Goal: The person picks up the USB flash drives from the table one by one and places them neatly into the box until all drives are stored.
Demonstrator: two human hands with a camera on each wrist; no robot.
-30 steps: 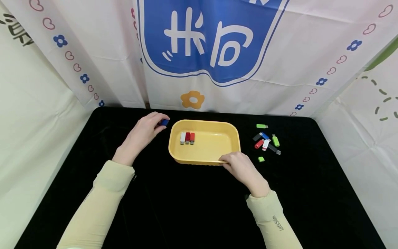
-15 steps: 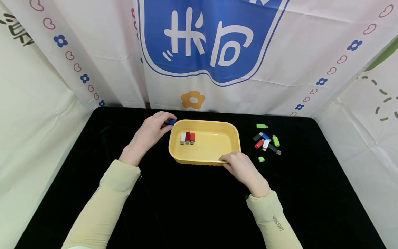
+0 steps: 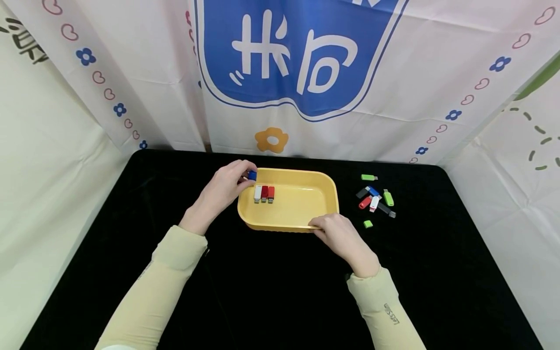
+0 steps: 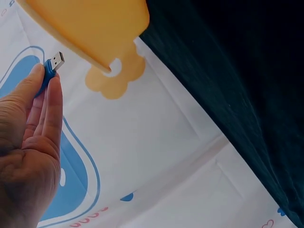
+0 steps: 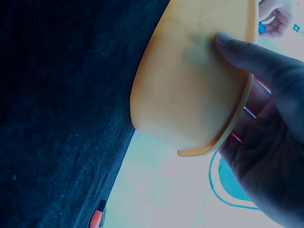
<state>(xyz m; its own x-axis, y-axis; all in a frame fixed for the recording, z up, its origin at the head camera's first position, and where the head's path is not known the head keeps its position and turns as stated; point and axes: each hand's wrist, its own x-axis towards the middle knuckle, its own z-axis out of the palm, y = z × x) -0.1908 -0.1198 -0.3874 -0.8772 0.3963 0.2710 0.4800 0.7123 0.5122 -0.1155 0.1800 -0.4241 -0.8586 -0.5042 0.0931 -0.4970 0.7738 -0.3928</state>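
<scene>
Between thumb and fingers, my left hand (image 3: 223,188) pinches a blue USB stick (image 4: 46,76); its metal plug shows in the left wrist view. That hand is over the back left corner of a yellow tray (image 3: 302,221). Inside the tray, at its left side, a white USB stick (image 3: 257,193), a dark red one (image 3: 264,192) and a red one (image 3: 271,194) lie side by side, plugs toward me. My right hand (image 3: 340,238) grips the tray's front right rim, thumb on the outer wall and fingers inside, as the right wrist view shows.
Right of the tray, a loose pile of USB sticks lies on the black cloth (image 3: 280,291), among them a red one (image 3: 365,202) and a white one (image 3: 374,204). Green sticks (image 3: 388,198) and a small green piece (image 3: 368,224) lie around it. A printed curtain (image 3: 166,112) stands behind.
My left hand has moved right with the blue USB stick, from beside the tray to over its back left corner. The right hand has stayed on the rim.
</scene>
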